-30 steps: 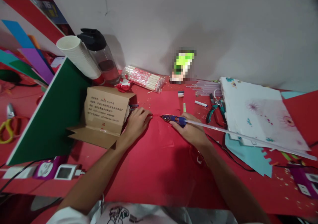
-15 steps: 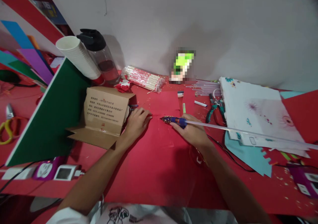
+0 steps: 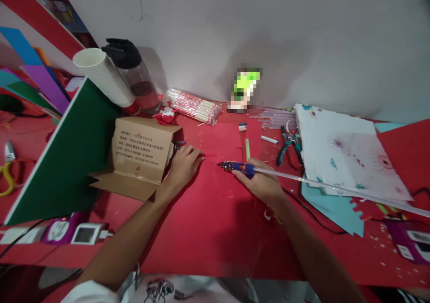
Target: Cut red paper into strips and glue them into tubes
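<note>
One hand, the right hand (image 3: 264, 179), clamped round a blue glue gun (image 3: 247, 169), its tip pointing left over the red paper (image 3: 208, 213), between the hands; tip contact unclear. Clear stick (image 3: 302, 177) runs from the gun's rear, off to the right. Left hand (image 3: 185, 163) palm down on the paper beside the cardboard box (image 3: 139, 153), fingers bent; can't tell if they grip anything. Green marker (image 3: 247, 149) just beyond the right hand.
</note>
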A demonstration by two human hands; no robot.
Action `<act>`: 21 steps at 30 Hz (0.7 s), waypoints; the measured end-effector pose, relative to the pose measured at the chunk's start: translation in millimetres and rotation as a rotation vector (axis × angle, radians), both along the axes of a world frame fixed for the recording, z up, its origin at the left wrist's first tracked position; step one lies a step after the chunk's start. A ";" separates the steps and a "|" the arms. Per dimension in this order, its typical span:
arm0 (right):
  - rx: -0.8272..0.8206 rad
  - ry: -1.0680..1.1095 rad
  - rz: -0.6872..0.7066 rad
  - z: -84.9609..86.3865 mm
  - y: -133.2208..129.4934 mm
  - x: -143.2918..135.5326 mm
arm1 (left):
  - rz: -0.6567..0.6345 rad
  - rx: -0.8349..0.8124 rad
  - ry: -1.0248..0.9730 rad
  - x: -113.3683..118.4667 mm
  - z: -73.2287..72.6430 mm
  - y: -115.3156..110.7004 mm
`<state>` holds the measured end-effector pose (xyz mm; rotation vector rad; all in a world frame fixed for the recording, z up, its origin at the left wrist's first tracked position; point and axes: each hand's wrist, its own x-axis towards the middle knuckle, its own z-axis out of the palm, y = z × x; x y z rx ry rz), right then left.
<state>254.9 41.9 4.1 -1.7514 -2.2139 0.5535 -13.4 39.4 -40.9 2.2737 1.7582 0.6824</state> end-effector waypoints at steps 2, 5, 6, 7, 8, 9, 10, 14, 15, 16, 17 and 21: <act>0.022 -0.003 -0.033 1.4 2.5 1.8 | -0.003 0.013 0.002 -0.4 -0.8 0.1; 0.062 0.006 -0.067 1.4 6.8 4.8 | -0.012 0.020 -0.005 -1.1 -1.6 0.2; 0.076 0.013 -0.069 0.6 7.4 5.8 | -0.012 0.019 -0.008 -1.2 -1.7 0.3; 0.087 0.023 -0.072 -0.2 7.5 7.0 | -0.011 0.018 -0.009 -1.3 -1.7 0.3; 0.094 0.038 -0.075 -1.0 7.1 8.2 | -0.008 0.017 -0.009 -1.3 -1.6 0.2; 0.101 0.058 -0.076 -1.4 6.2 9.3 | -0.007 0.016 -0.009 -1.2 -1.4 0.1; 0.107 0.084 -0.073 -1.4 4.9 10.4 | -0.008 0.015 -0.011 -1.1 -1.1 0.0; 0.107 0.173 -0.028 2.7 -1.6 11.6 | -0.013 0.009 -0.025 -0.4 -0.6 -0.4; 0.097 0.181 -0.014 3.8 -2.9 10.6 | -0.010 0.007 -0.027 -0.3 -0.9 -0.4; 0.082 0.181 -0.001 4.5 -3.9 9.1 | -0.008 0.006 -0.029 -0.2 -1.2 -0.4; 0.068 0.175 0.009 4.6 -4.5 7.1 | -0.007 0.005 -0.030 -0.1 -1.6 -0.3; 0.046 0.138 0.025 0.4 -3.7 -1.6 | 0.000 0.005 -0.022 0.2 -1.5 -0.3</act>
